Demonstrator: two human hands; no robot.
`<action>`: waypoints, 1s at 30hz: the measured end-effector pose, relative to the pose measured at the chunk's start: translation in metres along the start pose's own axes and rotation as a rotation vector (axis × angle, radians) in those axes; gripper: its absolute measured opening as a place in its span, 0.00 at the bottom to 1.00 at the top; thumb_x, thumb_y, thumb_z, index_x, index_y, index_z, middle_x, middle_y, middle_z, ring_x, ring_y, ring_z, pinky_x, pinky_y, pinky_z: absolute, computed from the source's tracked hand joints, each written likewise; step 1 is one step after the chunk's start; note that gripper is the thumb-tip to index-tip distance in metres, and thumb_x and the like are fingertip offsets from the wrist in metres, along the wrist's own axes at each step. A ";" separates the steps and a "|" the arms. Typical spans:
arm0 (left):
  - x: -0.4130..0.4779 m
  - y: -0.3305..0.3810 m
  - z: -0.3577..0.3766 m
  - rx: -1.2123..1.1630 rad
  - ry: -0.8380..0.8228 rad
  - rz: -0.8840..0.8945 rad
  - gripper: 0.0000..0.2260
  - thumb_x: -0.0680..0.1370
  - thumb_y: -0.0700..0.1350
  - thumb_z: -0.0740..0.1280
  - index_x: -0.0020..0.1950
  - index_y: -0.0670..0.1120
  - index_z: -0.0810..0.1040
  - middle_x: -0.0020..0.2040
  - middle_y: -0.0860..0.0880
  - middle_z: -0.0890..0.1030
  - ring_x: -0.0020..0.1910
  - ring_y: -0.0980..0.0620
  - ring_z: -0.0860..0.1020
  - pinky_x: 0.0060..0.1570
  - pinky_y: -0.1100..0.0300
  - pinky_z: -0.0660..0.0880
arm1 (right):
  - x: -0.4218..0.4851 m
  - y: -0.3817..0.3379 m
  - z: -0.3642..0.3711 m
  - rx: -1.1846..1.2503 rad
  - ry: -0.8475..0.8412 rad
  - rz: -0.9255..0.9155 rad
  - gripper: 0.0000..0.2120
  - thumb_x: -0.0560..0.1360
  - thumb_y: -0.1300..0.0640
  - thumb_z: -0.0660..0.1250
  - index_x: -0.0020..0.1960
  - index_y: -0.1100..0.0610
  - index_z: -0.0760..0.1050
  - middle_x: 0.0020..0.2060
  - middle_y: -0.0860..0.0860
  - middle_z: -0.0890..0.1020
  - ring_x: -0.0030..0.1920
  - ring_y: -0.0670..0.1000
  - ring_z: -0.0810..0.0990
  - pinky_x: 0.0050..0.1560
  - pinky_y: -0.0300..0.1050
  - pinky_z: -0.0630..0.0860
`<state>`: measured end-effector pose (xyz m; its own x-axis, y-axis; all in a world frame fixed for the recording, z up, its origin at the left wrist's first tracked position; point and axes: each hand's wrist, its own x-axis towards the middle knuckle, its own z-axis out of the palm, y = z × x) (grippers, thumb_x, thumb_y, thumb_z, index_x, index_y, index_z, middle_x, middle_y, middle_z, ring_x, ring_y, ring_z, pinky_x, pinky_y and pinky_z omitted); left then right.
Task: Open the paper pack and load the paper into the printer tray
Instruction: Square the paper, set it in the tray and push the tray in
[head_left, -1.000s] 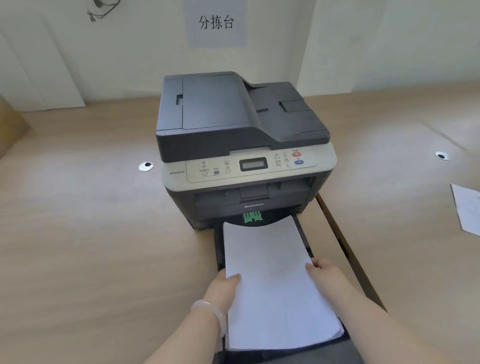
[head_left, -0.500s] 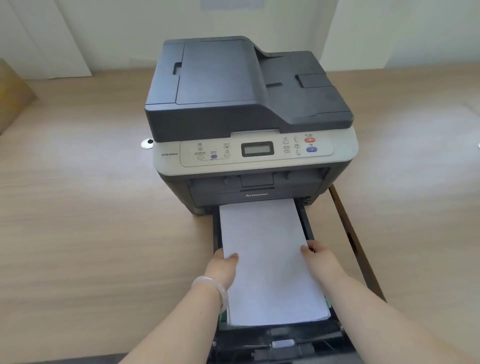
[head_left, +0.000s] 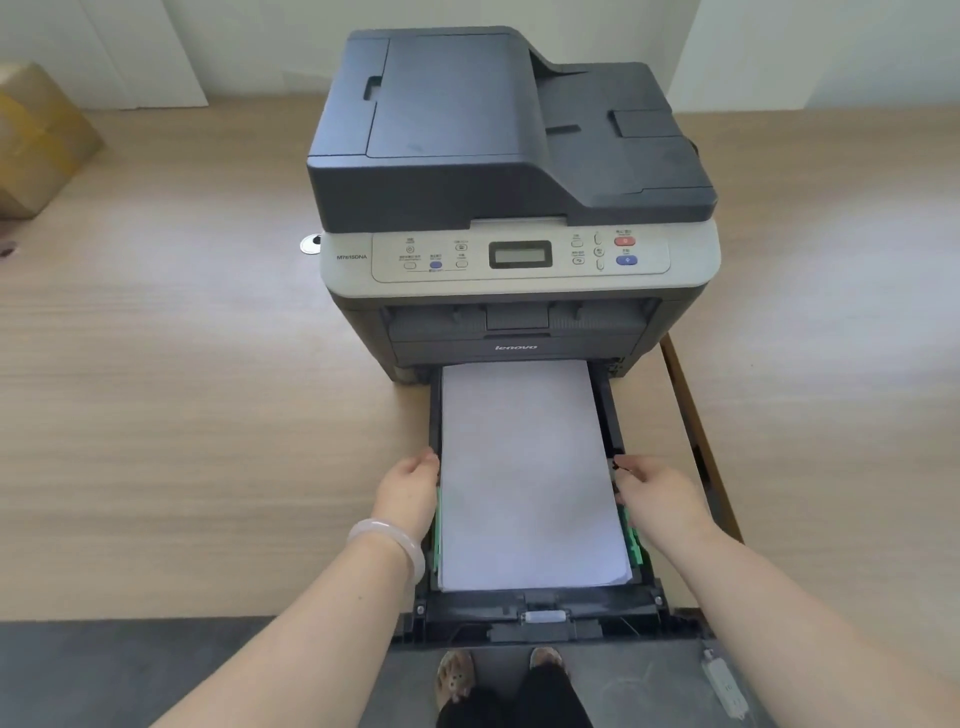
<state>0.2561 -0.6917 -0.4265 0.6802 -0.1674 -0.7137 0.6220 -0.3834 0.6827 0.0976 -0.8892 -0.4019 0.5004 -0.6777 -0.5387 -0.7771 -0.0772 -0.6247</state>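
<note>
Fingers (head_left: 423, 462) of my left hand (head_left: 408, 491) and right hand (head_left: 657, 493) curl loosely at nine and three o'clock of the paper (head_left: 524, 467), gripping nothing, the stack lying flat in the tray (head_left: 540, 603); next, I judge, comes pushing the tray into the printer (head_left: 509, 156).

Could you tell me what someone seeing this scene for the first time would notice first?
A dark grey printer fills the middle of the wooden table, its tray pulled out toward the viewer. A white paper stack lies flat in the tray. The left hand and right hand rest at the tray's side edges, flanking the stack.
</note>
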 end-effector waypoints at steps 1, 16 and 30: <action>-0.004 -0.001 -0.003 0.027 0.014 0.011 0.07 0.78 0.45 0.61 0.49 0.45 0.77 0.51 0.46 0.80 0.55 0.45 0.75 0.64 0.46 0.71 | -0.001 0.003 -0.002 -0.011 0.018 -0.003 0.19 0.80 0.55 0.56 0.70 0.55 0.70 0.60 0.58 0.80 0.49 0.54 0.78 0.50 0.47 0.76; -0.032 -0.022 0.019 0.529 0.015 0.244 0.23 0.76 0.38 0.56 0.72 0.47 0.68 0.70 0.43 0.69 0.60 0.41 0.76 0.60 0.47 0.74 | -0.009 0.017 0.002 -0.168 -0.042 0.022 0.22 0.79 0.61 0.57 0.72 0.56 0.64 0.60 0.59 0.79 0.35 0.48 0.75 0.28 0.37 0.68; -0.025 -0.022 0.017 0.443 0.033 0.225 0.25 0.75 0.34 0.54 0.71 0.46 0.69 0.69 0.41 0.70 0.47 0.46 0.76 0.46 0.55 0.76 | -0.005 0.021 0.007 -0.178 -0.032 0.029 0.22 0.79 0.60 0.59 0.73 0.54 0.65 0.61 0.58 0.79 0.51 0.56 0.81 0.44 0.43 0.78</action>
<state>0.2184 -0.6946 -0.4266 0.7951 -0.2644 -0.5459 0.2384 -0.6913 0.6821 0.0813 -0.8822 -0.4162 0.4868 -0.6581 -0.5743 -0.8450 -0.1884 -0.5004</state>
